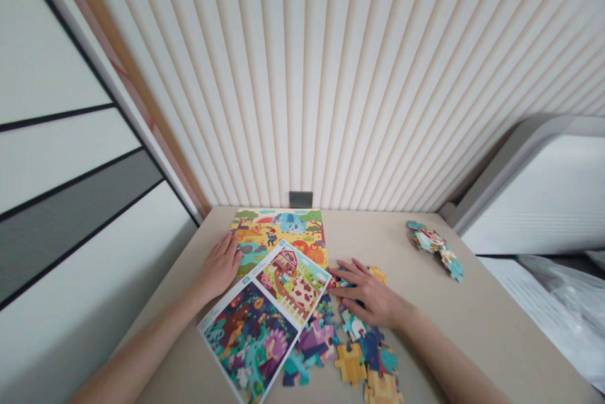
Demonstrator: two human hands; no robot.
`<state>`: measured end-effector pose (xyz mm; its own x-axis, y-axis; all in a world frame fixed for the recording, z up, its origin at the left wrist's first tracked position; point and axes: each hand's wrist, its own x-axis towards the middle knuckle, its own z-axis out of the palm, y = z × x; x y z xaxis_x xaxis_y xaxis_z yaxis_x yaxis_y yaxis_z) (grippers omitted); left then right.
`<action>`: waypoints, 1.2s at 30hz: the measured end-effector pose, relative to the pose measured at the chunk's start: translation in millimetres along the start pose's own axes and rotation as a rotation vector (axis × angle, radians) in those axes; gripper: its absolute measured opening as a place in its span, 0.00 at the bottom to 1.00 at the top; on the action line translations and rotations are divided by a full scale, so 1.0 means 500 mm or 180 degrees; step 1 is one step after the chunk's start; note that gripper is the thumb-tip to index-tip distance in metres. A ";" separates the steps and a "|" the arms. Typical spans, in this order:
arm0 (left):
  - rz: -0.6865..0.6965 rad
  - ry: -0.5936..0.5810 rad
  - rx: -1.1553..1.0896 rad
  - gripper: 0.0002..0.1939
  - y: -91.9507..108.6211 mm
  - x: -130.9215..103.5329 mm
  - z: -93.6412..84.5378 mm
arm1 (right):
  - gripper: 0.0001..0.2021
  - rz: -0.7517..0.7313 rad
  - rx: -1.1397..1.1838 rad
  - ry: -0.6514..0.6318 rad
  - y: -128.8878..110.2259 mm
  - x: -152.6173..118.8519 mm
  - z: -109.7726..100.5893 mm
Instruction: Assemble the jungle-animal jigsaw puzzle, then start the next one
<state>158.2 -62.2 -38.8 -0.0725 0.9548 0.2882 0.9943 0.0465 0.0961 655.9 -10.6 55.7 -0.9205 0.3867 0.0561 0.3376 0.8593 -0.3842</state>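
My left hand (pixel 221 266) lies flat at the left edge of a colourful animal picture (pixel 255 234), its fingers stretched out and touching or very near that edge. A sheet (pixel 229 319) printed with a farm scene and a dark forest scene lies slantwise over the picture's lower part. Across the upper part of a loose heap of jigsaw pieces (pixel 350 363) my right hand (pixel 371 294) is spread, fingers apart and palm down. Some pieces under that hand are hidden, and I see nothing gripped in it.
A small cluster of jigsaw pieces (pixel 432 241) sits at the table's right side. Behind the table (pixel 373 230) stands a ribbed wall (pixel 321 76) with a dark socket (pixel 301 199). White panels (pixel 155 240) border the left; clear plastic wrapping (pixel 567 294) lies beyond the right edge.
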 end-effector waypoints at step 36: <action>0.0960 -0.0572 -0.0100 0.46 0.004 0.027 -0.034 | 0.23 -0.0261 -0.0067 0.0860 0.028 -0.044 0.001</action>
<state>157.7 -54.3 -18.4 0.2418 0.9607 0.1362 0.9657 -0.2519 0.0624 680.9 -7.2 48.7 -0.8600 0.3885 0.3310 0.2709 0.8971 -0.3492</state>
